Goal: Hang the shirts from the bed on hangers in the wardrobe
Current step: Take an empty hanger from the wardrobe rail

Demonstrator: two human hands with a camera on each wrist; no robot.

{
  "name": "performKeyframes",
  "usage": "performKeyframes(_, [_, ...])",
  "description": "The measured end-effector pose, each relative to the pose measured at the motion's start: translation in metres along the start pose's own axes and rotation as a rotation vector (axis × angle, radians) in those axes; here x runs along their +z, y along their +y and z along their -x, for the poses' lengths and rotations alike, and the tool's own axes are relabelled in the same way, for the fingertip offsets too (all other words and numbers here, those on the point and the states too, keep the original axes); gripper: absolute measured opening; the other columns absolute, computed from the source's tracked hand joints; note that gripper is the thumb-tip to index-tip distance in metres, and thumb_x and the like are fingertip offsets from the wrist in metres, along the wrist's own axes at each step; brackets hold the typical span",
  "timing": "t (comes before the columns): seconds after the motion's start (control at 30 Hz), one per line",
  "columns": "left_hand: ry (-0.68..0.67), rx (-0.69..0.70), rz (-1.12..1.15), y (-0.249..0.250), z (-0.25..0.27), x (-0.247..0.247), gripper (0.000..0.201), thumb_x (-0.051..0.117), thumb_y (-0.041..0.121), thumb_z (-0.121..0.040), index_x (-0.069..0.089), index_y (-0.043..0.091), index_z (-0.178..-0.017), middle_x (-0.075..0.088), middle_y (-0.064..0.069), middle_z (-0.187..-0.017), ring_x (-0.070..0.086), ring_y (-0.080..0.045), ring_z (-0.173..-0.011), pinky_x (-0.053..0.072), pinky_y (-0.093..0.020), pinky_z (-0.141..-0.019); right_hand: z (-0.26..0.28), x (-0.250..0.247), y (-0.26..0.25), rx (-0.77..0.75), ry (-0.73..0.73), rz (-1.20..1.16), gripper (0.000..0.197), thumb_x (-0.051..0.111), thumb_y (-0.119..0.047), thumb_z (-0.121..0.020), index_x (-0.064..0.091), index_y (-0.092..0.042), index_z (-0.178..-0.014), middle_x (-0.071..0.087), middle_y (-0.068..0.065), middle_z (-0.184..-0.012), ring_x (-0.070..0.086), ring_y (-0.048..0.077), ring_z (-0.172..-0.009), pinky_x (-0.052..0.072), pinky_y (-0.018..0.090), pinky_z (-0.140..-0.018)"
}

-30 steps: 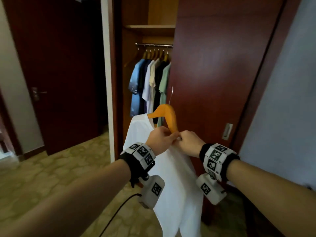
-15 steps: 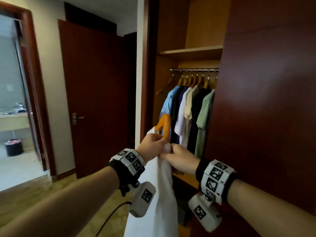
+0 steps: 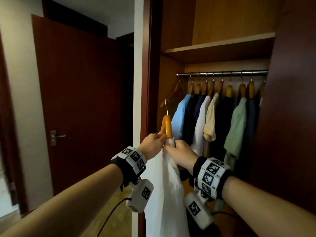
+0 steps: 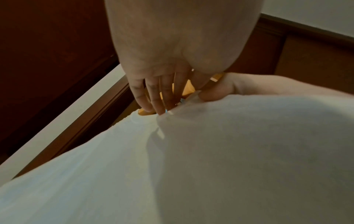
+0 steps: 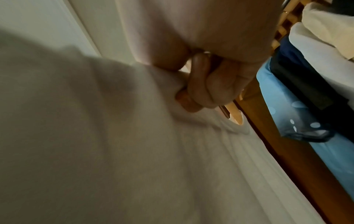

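A white shirt [image 3: 165, 190] hangs from an orange wooden hanger [image 3: 167, 125] with a metal hook, held up before the open wardrobe. My left hand [image 3: 153, 145] grips the hanger's left arm together with the shirt's collar. My right hand [image 3: 179, 152] grips the collar and the hanger's right arm. In the left wrist view my left-hand fingers [image 4: 153, 97] curl over the hanger [image 4: 145, 112] above the white shirt [image 4: 191, 166]. In the right wrist view the right-hand fingers [image 5: 199, 94] close on the hanger [image 5: 236, 116] and the shirt [image 5: 134, 151].
The wardrobe rail [image 3: 222, 73] carries several shirts on wooden hangers, from light blue [image 3: 180, 115] to green [image 3: 237, 124]. One bare hanger [image 3: 172, 93] hangs at the rail's left end. A shelf [image 3: 217, 47] sits above. A dark wardrobe door [image 3: 294, 108] stands right, a room door [image 3: 77, 100] left.
The view has swung right and closer to the wardrobe, so its inside now fills the frame. Both hands have carried the hanger with the white shirt up towards the rail's left end.
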State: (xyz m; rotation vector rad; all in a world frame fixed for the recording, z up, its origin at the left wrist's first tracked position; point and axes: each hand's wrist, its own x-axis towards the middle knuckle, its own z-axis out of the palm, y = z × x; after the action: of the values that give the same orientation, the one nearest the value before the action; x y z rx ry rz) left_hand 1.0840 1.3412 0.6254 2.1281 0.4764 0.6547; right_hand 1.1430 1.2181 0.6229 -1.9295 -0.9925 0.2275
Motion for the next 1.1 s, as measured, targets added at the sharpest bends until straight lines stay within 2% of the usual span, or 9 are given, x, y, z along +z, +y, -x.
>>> performKeyframes(0.13, [-0.061, 0.163, -0.150, -0.015, -0.082, -0.015, 0.029, 0.042, 0.018, -0.102, 0.067, 0.006, -0.107, 0.066, -0.010, -0.101, 0.060, -0.023, -0.092, 0.045, -0.032, -0.084, -0.088, 0.003, -0.003, 0.057, 0.098, 0.032, 0.019, 0.056, -0.031, -0.092, 0.058, -0.014, -0.084, 0.058, 0.005, -0.081, 0.060, 0.024, -0.084, 0.040, 0.027, -0.067])
performKeyframes(0.27, [-0.100, 0.258, -0.223, -0.023, -0.158, -0.021, 0.033, 0.039, 0.005, -0.096, 0.066, 0.011, -0.114, 0.065, -0.008, -0.100, 0.059, -0.024, -0.091, 0.040, -0.020, -0.067, -0.166, -0.004, -0.002, 0.124, 0.175, 0.016, 0.027, 0.058, -0.035, -0.091, 0.063, -0.010, -0.099, 0.064, 0.008, -0.093, 0.062, 0.023, -0.087, 0.047, 0.029, -0.068])
performKeyframes(0.4, [-0.151, 0.324, -0.347, -0.026, -0.231, -0.020, 0.033, 0.040, 0.011, -0.097, 0.062, 0.012, -0.122, 0.067, -0.012, -0.114, 0.062, -0.029, -0.105, 0.049, -0.035, -0.086, -0.242, -0.016, 0.003, 0.167, 0.268, -0.071, 0.032, 0.061, -0.036, -0.087, 0.061, -0.012, -0.108, 0.066, 0.010, -0.103, 0.064, 0.028, -0.099, 0.053, 0.040, -0.090])
performKeyframes(0.53, [-0.120, 0.374, -0.414, -0.021, -0.305, -0.020, 0.037, 0.041, 0.007, -0.095, 0.057, 0.010, -0.128, 0.064, -0.012, -0.120, 0.061, -0.029, -0.108, 0.049, -0.034, -0.088, -0.314, -0.038, 0.002, 0.139, 0.317, -0.073, 0.025, 0.062, -0.030, -0.087, 0.058, -0.009, -0.100, 0.063, 0.013, -0.095, 0.064, 0.031, -0.093, 0.050, 0.034, -0.073])
performKeyframes(0.67, [-0.085, 0.340, -0.552, -0.012, -0.382, -0.014, 0.041, 0.045, 0.013, -0.096, 0.049, 0.008, -0.136, 0.056, -0.014, -0.134, 0.055, -0.030, -0.119, 0.049, -0.037, -0.095, -0.385, -0.071, -0.004, 0.133, 0.375, -0.037, 0.033, 0.063, -0.030, -0.084, 0.054, -0.007, -0.107, 0.064, 0.016, -0.099, 0.066, 0.036, -0.094, 0.058, 0.043, -0.083])
performKeyframes(0.8, [-0.066, 0.243, -0.648, 0.000, -0.444, -0.006, 0.038, 0.052, 0.011, -0.093, 0.049, 0.005, -0.130, 0.055, -0.014, -0.131, 0.056, -0.030, -0.116, 0.051, -0.035, -0.090, -0.441, -0.102, -0.007, 0.144, 0.383, 0.060, 0.039, 0.060, -0.028, -0.085, 0.051, -0.004, -0.114, 0.057, 0.013, -0.080, 0.059, 0.029, -0.068, 0.046, 0.031, -0.054])
performKeyframes(0.93, [-0.080, 0.118, -0.687, 0.005, -0.490, 0.007, 0.045, 0.055, 0.013, -0.094, 0.044, 0.002, -0.137, 0.047, -0.018, -0.140, 0.049, -0.035, -0.126, 0.047, -0.041, -0.101, -0.484, -0.123, 0.001, 0.168, 0.412, 0.158, 0.028, 0.059, -0.025, -0.089, 0.054, -0.002, -0.104, 0.053, 0.012, -0.076, 0.055, 0.028, -0.062, 0.041, 0.027, -0.049])
performKeyframes(1.03, [-0.058, 0.111, -0.674, 0.003, -0.515, 0.013, 0.037, 0.056, 0.013, -0.095, 0.052, 0.000, -0.130, 0.057, -0.018, -0.129, 0.060, -0.032, -0.115, 0.050, -0.031, -0.084, -0.504, -0.130, 0.008, 0.186, 0.420, 0.175, 0.024, 0.057, -0.020, -0.093, 0.040, -0.012, -0.078, 0.048, 0.008, -0.072, 0.048, 0.022, -0.056, 0.036, 0.023, -0.038])
performKeyframes(1.1, [-0.037, 0.110, -0.664, -0.001, -0.524, 0.016, 0.036, 0.057, 0.013, -0.095, 0.052, 0.001, -0.129, 0.059, -0.017, -0.127, 0.061, -0.031, -0.112, 0.049, -0.031, -0.079, -0.514, -0.129, 0.012, 0.218, 0.402, 0.183, 0.026, 0.054, -0.021, -0.096, 0.036, -0.013, -0.080, 0.045, 0.007, -0.071, 0.044, 0.020, -0.056, 0.035, 0.026, -0.041])
